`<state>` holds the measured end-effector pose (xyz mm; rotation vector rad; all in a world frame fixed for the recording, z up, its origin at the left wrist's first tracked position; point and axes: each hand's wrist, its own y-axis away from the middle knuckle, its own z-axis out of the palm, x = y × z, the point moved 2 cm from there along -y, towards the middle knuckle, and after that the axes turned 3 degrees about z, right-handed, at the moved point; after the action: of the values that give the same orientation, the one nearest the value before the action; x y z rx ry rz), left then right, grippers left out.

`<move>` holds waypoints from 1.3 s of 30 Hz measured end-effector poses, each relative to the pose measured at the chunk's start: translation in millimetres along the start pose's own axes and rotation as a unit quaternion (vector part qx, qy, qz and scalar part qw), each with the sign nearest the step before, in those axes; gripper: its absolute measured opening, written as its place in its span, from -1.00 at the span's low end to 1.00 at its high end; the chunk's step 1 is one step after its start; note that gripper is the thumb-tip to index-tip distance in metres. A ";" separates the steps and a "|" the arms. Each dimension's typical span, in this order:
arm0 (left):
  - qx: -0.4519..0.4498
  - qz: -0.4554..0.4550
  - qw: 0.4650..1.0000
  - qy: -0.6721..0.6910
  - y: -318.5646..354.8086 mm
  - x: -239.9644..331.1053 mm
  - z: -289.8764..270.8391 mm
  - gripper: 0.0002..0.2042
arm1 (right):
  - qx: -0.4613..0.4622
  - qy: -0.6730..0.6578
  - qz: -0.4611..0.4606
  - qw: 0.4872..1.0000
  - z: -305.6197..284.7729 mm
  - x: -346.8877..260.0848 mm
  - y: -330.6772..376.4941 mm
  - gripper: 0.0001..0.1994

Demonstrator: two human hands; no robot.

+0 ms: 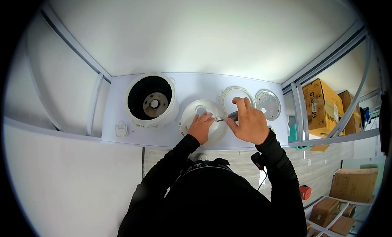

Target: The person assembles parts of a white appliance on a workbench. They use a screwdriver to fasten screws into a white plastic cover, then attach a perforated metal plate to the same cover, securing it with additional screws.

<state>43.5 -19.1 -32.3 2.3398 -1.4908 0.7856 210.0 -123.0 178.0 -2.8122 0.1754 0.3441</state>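
A round white plastic lid [189,113] lies on the table in front of me. On top of it rests my left hand [199,129], its fingers apart and touching the surface. My right hand [253,123] grips the dark handle of a screwdriver [232,116] between thumb and bent fingers. The tool's thin shaft points left, and its tip is by a small fitting at the lid's middle, close to my left fingertips. To the left stands a white rice cooker body [173,110], uncovered, with a dark inside and a metal heating plate at the bottom.
Behind my right hand lies a white ring-shaped frame [223,95]. A perforated metal disc [270,103] is at the table's right. A small white plastic part [121,129] sits near the left front edge. Cardboard boxes [320,108] stand beyond the metal frame on the right.
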 end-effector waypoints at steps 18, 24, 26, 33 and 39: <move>0.008 0.003 1.000 0.008 -1.3 1.1 -1.6 -0.36 | -0.015 0.061 0.051 0.997 18.6 12.5 3.7 -0.47; 0.012 0.003 1.000 0.002 -0.4 -1.6 1.8 -0.38 | 0.013 0.039 -0.013 0.999 4.3 3.0 2.4 -0.61; 0.011 0.000 1.000 0.001 -1.0 -1.5 2.6 -0.38 | 0.040 -0.013 -0.046 0.998 2.6 1.1 -1.1 -0.60; 0.011 0.004 1.000 -0.003 0.4 -0.9 2.5 -0.38 | -0.053 0.145 0.075 0.985 15.4 13.6 3.0 -0.56; 0.006 0.003 1.000 -0.003 0.8 1.5 -0.1 -0.45 | 0.056 -0.006 -0.029 0.998 -0.6 1.6 3.2 -0.62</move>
<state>43.3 -20.5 -31.4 2.3506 -1.4994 0.7909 211.2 -126.4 177.3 -2.6977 0.1054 0.3276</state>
